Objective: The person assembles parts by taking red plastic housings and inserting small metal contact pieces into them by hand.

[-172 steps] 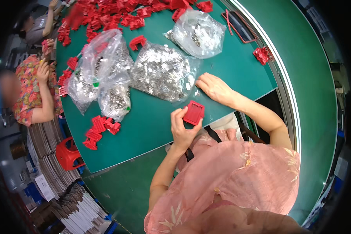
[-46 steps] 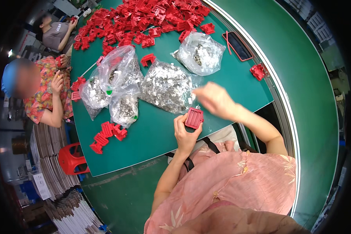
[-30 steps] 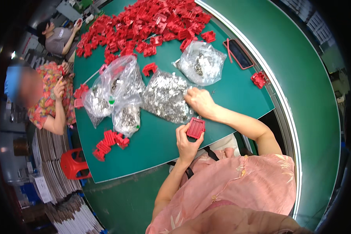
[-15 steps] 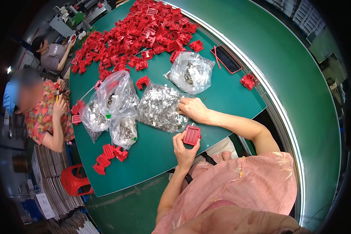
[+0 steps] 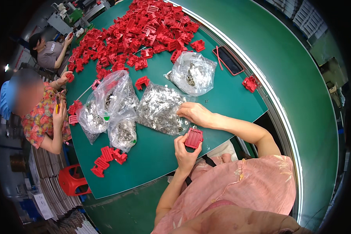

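My left hand [image 5: 186,156] grips a red plastic housing [image 5: 194,138], rectangular with ridged slots, just off the near edge of the big bag. At the right side of that clear plastic bag of small metal parts [image 5: 160,111] is my right hand [image 5: 197,114]. Its fingers are bent together, the tips against the bag or the parts in it; whatever they pinch is hidden. Left of this bag stand more clear bags, a tall one [image 5: 117,91] and a smaller one [image 5: 123,132]. Another open bag of metal parts [image 5: 193,74] lies beyond my right hand.
A large heap of red housings [image 5: 144,31] covers the table's far side. Several more [image 5: 105,158] lie at the near left. A phone [image 5: 229,60] and one housing [image 5: 250,83] sit by the right rail. Two co-workers sit at the left, near a red stool [image 5: 72,181].
My right hand's fingers have shifted slightly and look less curled at the bag. My left hand keeps the housing nearly in place. The nearer co-worker's hand has reached toward the table's left edge.
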The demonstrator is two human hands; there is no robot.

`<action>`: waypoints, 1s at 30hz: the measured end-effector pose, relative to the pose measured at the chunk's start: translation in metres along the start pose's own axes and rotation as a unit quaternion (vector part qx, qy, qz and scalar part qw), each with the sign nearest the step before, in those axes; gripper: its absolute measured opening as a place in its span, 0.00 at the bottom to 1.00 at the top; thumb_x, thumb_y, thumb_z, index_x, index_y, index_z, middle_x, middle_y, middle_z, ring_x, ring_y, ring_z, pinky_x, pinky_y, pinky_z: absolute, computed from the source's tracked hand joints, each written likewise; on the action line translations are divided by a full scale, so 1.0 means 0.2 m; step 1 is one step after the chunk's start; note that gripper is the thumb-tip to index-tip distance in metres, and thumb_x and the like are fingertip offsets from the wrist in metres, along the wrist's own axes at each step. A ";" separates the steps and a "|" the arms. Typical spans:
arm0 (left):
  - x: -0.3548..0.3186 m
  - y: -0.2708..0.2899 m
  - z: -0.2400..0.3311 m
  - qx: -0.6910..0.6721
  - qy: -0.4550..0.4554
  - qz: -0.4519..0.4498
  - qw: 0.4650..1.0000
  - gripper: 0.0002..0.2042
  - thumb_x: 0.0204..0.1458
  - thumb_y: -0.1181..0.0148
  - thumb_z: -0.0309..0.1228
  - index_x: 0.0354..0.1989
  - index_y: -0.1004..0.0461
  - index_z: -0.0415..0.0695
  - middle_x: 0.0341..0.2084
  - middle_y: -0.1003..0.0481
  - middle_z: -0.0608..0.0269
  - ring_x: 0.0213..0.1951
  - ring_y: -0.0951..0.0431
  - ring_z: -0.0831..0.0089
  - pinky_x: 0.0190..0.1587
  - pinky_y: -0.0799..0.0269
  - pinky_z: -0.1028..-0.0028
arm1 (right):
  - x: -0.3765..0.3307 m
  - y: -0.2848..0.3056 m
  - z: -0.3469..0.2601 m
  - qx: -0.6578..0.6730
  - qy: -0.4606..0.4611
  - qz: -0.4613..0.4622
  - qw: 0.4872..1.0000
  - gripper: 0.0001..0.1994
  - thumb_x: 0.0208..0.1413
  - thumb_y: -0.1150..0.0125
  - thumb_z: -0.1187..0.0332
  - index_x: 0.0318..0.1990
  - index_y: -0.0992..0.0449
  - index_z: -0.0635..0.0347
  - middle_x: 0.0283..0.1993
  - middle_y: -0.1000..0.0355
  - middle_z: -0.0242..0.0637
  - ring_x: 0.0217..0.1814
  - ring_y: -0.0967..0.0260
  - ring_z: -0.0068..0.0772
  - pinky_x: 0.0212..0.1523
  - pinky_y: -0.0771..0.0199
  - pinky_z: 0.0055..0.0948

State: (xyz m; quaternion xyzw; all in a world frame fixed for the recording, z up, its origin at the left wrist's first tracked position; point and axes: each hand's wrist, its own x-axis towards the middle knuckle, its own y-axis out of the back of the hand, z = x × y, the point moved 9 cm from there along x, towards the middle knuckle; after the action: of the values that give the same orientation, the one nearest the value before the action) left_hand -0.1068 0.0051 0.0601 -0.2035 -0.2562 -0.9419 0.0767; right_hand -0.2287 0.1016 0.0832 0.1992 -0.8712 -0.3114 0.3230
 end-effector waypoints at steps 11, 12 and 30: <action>-0.01 -0.01 0.00 -0.005 0.007 -0.011 1.000 0.30 0.35 0.22 0.26 0.49 0.29 0.36 0.42 0.29 0.49 0.45 0.26 0.53 0.47 0.27 0.62 | 0.00 0.05 -0.03 0.033 -0.016 -0.009 0.999 0.14 0.50 0.39 0.79 0.46 0.23 0.64 0.45 0.23 0.47 0.47 0.24 0.52 0.48 0.22 0.39; 0.00 -0.01 -0.01 -0.006 0.006 -0.011 1.000 0.30 0.35 0.21 0.26 0.49 0.29 0.36 0.41 0.29 0.49 0.45 0.26 0.53 0.47 0.27 0.62 | 0.01 0.09 -0.01 0.027 -0.029 0.016 0.999 0.14 0.50 0.38 0.80 0.46 0.23 0.64 0.44 0.23 0.47 0.45 0.24 0.51 0.46 0.21 0.39; -0.04 -0.04 0.01 0.038 -0.033 -0.003 0.999 0.33 0.37 0.22 0.26 0.54 0.32 0.38 0.45 0.30 0.48 0.46 0.26 0.52 0.46 0.26 0.61 | -0.36 0.17 -0.12 0.136 -0.215 -0.059 0.965 0.16 0.53 0.33 0.75 0.50 0.24 0.63 0.32 0.26 0.39 0.32 0.25 0.37 0.34 0.26 0.35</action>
State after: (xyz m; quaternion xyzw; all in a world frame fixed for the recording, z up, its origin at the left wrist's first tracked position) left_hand -0.1001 0.0124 0.0539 -0.2303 -0.2947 -0.9245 0.0735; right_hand -0.1652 0.1560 0.0897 0.2206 -0.9410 -0.2442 0.0786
